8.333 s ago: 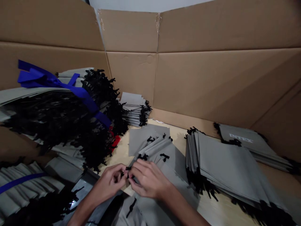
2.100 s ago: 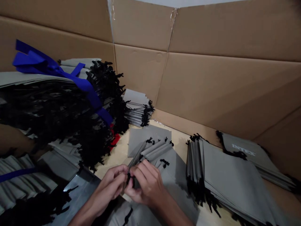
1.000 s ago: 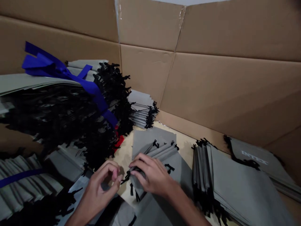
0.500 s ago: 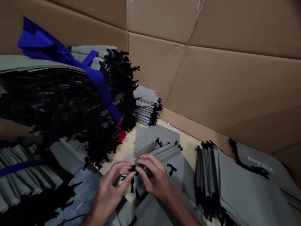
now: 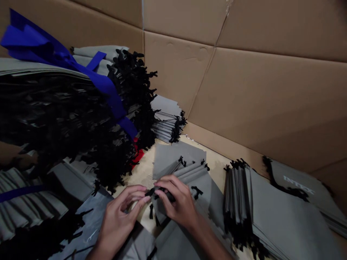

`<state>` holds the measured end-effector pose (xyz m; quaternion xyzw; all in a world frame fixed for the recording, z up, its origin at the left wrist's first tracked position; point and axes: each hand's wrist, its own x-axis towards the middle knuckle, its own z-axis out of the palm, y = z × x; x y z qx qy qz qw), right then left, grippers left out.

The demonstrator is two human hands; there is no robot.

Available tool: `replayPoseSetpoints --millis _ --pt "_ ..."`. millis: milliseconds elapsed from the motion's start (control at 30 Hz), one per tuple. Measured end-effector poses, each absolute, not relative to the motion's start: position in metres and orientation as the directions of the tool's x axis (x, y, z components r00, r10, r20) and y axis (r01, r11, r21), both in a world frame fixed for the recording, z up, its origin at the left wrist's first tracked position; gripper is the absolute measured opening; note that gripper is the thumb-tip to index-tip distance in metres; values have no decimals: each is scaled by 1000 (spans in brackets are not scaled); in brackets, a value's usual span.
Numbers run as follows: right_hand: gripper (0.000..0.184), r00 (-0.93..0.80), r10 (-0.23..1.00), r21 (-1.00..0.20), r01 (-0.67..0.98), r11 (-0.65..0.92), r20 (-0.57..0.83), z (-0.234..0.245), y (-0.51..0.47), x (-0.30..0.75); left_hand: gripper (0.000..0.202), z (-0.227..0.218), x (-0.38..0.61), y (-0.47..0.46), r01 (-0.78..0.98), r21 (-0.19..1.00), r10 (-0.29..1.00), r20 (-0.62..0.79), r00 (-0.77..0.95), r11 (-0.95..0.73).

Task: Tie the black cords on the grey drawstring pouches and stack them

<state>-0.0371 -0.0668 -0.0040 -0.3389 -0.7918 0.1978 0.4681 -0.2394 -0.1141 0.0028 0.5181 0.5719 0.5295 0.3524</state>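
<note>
Between my two hands, low in the middle of the head view, is a black drawstring cord [image 5: 151, 190]. My left hand [image 5: 123, 206] pinches one end between thumb and fingertips. My right hand [image 5: 176, 200] grips the cord close by, its fingers curled over a dark bunched part. A knotted black cord end dangles just below. Grey drawstring bags [image 5: 173, 242] lie under my right wrist, and more overlap just beyond it. My fingers hide where the held cord joins its bag.
Tall stacks of grey bags with black cords [image 5: 67, 112], tied by a blue strip [image 5: 114, 97], rise at left. A smaller stack [image 5: 166, 122] sits in the corner. More piles [image 5: 284, 216] lie right, one printed INTEX. Cardboard walls [image 5: 257, 101] enclose the back.
My left hand has drawn slightly left, away from my right, and more black cord shows between them. The view has shifted a little.
</note>
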Motion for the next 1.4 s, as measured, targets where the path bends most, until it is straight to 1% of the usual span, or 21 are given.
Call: replayPoseSetpoints --millis 133,300,367,433,533,667,833,1067,1133,1267,1400 --pt "20 -338 723 -632 351 691 602 -4 -67 -37 19 6 -242 -115 253 964 976 129 -176 -82" --pt "21 -334 710 -625 337 704 620 -4 -67 -36 33 7 -236 -113 294 946 979 177 -99 -141" --pt "22 -341 705 -622 333 709 622 -4 -67 -36 30 6 -233 -112 334 925 969 225 -104 -179" --pt "21 -348 700 -616 333 714 624 -3 -67 -36 21 6 -231 -112 384 898 955 275 -108 -215" --pt "19 -369 694 -609 332 720 619 -2 -66 -37 14 11 -232 -111 445 857 944 323 -70 -260" --pt "19 -421 678 -604 315 732 602 -3 -65 -37 12 23 -237 -109 487 816 936 353 9 -312" --pt "19 -477 691 -592 367 718 543 -4 -65 -35 13 30 -244 -104 490 784 909 415 44 -381" --pt "22 -503 686 -558 405 724 526 -4 -63 -36 9 16 -254 -104 496 810 933 360 0 -313" --pt "22 -500 693 -577 393 716 519 -3 -63 -36 9 11 -256 -103 490 819 939 345 -2 -300" --pt "17 -502 725 -653 355 669 471 2 -66 -34 9 7 -256 -100 466 838 951 309 20 -283" --pt "20 -532 714 -664 333 670 454 5 -66 -31 10 11 -256 -100 469 833 953 292 77 -293"
